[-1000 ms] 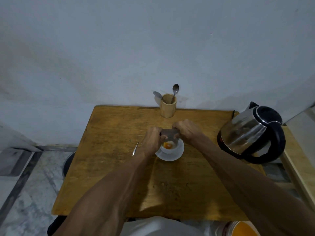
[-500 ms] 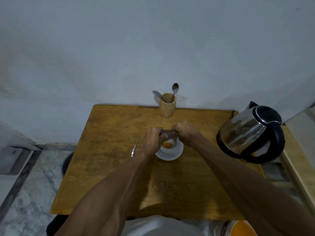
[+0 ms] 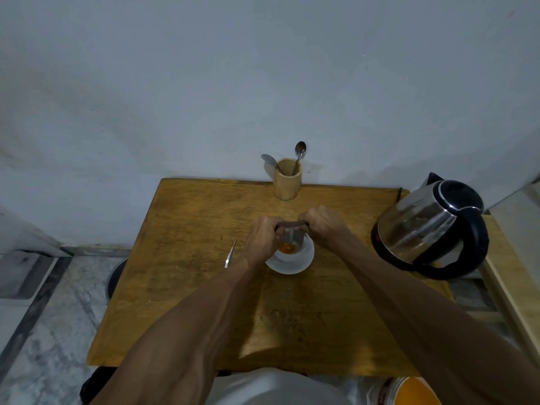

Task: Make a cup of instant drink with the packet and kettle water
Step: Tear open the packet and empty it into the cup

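Note:
A small dark packet (image 3: 292, 233) hangs upside down over a white cup (image 3: 287, 250) that stands on a white saucer (image 3: 304, 261) in the middle of the wooden table (image 3: 190, 287). My left hand (image 3: 263, 236) pinches the packet's left corner and my right hand (image 3: 323, 226) pinches its right corner. Orange powder lies in the bottom of the cup. A steel and black electric kettle (image 3: 429, 229) stands at the table's right edge, clear of both hands.
A wooden holder (image 3: 287, 182) with two spoons stands at the table's back edge against the wall. A metal blade-like tool (image 3: 230, 254) lies just left of my left wrist. An orange-lidded tub (image 3: 409, 393) sits low at the bottom right, off the table.
Both hands have stayed over the cup holding the packet; they shifted only slightly, and the packet's top edge looks pulled flatter between them.

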